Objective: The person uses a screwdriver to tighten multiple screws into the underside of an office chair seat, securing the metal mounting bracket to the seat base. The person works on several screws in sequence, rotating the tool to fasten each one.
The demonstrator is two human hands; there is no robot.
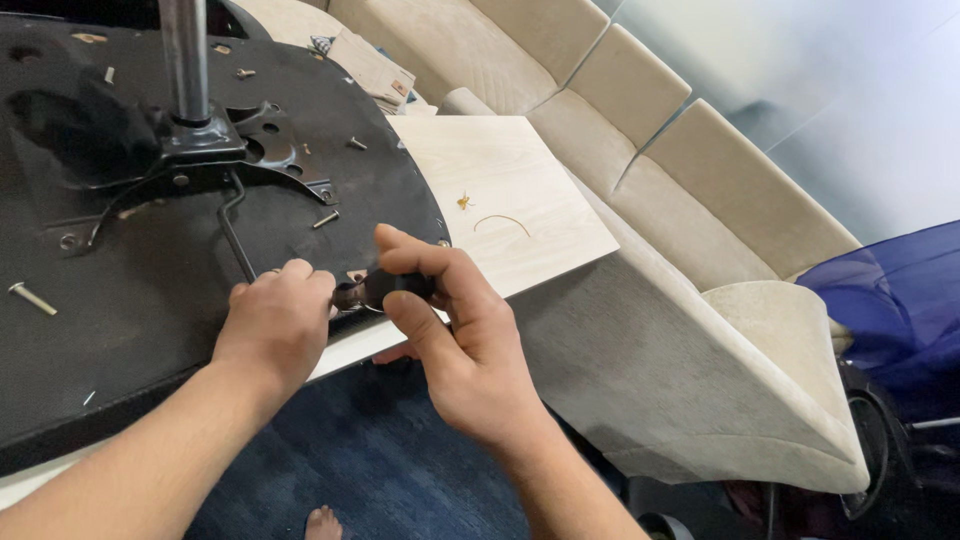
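Both forearms enter from the lower edge, bare, converging on one spot.

Left hand [275,325]: fingers curled shut, knuckles up, resting on the rim of the black seat underside [120,250]; whether they pinch anything cannot be told, since the fingertips are hidden.

Right hand [450,330]: thumb and forefinger closed around a small black knob [385,290], which sits just between the two hands at the seat's near edge, touching the left hand's fingertips.

Black seat underside: upturned, lying on a pale wooden surface [520,190] and overhanging it toward the hands.

Metal mounting plate [250,150] with chrome column [185,55]: beyond the left fingers, well apart from the knob. A thin bent lever rod [235,235] runs from the plate down toward the left hand.

Loose bolts: one long bolt [32,297] far left of the left fingers, others scattered near the plate.

Beige sofa [700,200]: right of and beyond the right fingers. Dark blue carpet [350,460] below, with a bare foot [322,522] directly under the hands.

Risk, as a judgement: the knob is held at the very edge, over open floor. A slip of the pinching fingers would likely drop it onto the carpet or the foot. The seat overhangs the surface, so downward pressure from the left hand could tip it and roll the loose bolts off.
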